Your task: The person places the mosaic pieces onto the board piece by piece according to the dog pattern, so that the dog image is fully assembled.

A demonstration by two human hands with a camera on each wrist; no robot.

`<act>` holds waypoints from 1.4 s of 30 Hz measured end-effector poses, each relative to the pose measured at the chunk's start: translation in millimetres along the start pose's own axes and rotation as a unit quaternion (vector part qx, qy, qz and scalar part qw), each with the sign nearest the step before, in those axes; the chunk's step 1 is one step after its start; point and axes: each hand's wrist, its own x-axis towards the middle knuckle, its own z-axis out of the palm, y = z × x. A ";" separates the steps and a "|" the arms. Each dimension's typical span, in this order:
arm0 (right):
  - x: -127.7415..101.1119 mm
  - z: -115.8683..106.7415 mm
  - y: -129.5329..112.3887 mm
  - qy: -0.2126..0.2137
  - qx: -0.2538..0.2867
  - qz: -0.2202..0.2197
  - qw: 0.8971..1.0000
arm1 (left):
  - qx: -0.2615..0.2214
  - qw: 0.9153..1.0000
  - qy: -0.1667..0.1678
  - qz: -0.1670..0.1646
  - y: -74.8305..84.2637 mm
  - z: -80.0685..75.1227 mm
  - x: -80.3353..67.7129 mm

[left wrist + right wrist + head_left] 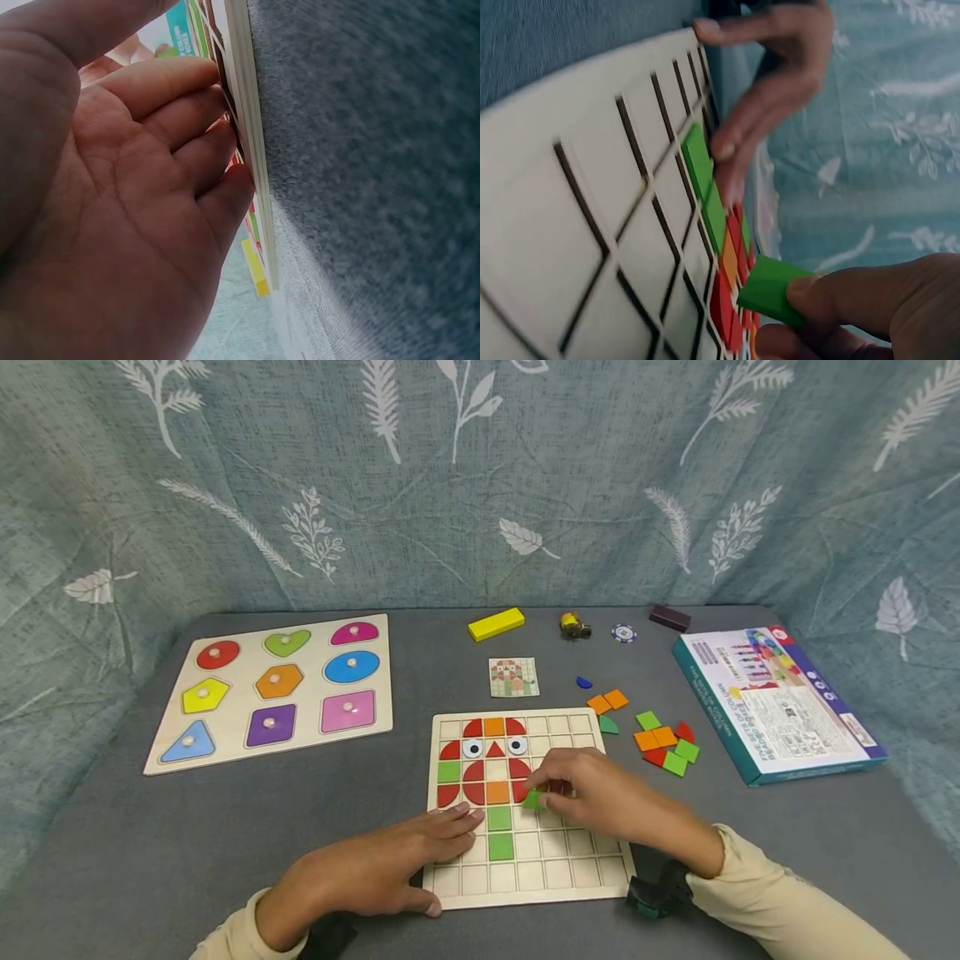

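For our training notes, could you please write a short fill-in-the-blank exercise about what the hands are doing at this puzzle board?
1. The right hand pinches a small ____ tile above the grid board.
2. The ____ hand rests with straight fingers on the board's near left part.
3. The yellow block lies at the table's ____ edge.
4. The shape puzzle with round knobs lies to the ____ of the grid board.

Missing words: green; left; far; left

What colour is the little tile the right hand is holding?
Green; the tile shows best in the right wrist view, pinched by the right hand.
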 end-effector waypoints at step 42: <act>0.3 17.8 -5.5 -0.014 -0.015 -0.017 1.000 | 0.016 1.000 0.000 0.003 -1.2 0.5 -1.3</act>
